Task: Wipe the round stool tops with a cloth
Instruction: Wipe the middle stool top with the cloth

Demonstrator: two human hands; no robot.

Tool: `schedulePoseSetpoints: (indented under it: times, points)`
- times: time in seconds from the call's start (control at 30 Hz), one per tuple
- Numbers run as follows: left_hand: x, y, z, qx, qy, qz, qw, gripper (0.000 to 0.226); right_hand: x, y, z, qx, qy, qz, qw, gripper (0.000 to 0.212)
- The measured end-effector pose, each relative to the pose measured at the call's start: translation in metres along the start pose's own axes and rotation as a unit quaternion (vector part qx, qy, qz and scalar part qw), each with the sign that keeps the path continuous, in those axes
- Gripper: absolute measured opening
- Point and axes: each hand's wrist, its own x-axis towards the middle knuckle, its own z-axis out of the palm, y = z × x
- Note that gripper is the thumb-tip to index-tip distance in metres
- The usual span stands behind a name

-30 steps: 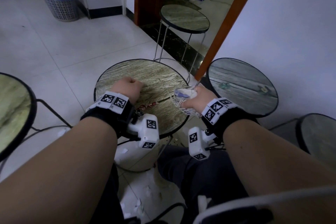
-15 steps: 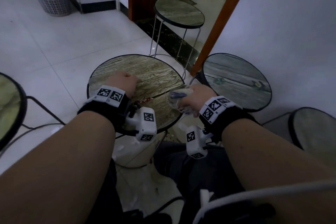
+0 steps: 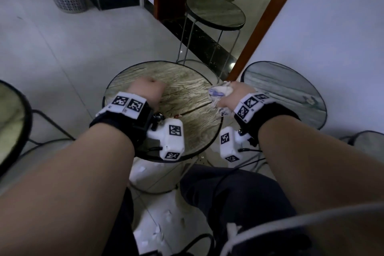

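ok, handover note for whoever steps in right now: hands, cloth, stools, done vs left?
Left hand: closed fist, empty as far as visible, resting on the centre stool.
Right hand: shut on the cloth, at the centre stool's right edge.
Done: cannot tell how much of this top is wiped.
Left: grey stool to the right, far stool by the doorway, and stools at both frame edges, all untouched now.
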Motion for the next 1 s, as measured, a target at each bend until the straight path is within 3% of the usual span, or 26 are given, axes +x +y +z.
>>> schedulePoseSetpoints:
  times: [0.13,0.27,0.6,0.9,1.0]
  points:
    - [0.013,0.003,-0.001,-0.075,0.011,0.0,0.997,0.029,0.013,-0.007,-0.002,-0.004,0.019,-0.002,1.0,0.039]
    - [0.021,0.004,-0.004,-0.121,-0.005,-0.007,0.993,0.024,0.027,-0.013,-0.004,0.03,0.02,-0.006,0.999,0.061]
    - [0.035,0.0,-0.009,-0.215,-0.01,-0.03,0.976,0.02,0.049,-0.033,-0.012,-0.011,0.031,-0.02,0.999,0.051]
    - [0.042,-0.003,-0.011,-0.309,-0.009,-0.036,0.95,0.018,0.067,-0.043,-0.017,0.073,0.019,0.003,0.997,0.057]
    - [0.044,-0.004,-0.016,-0.336,-0.023,-0.053,0.94,0.016,0.067,-0.045,-0.029,0.048,0.029,-0.003,0.998,0.045]
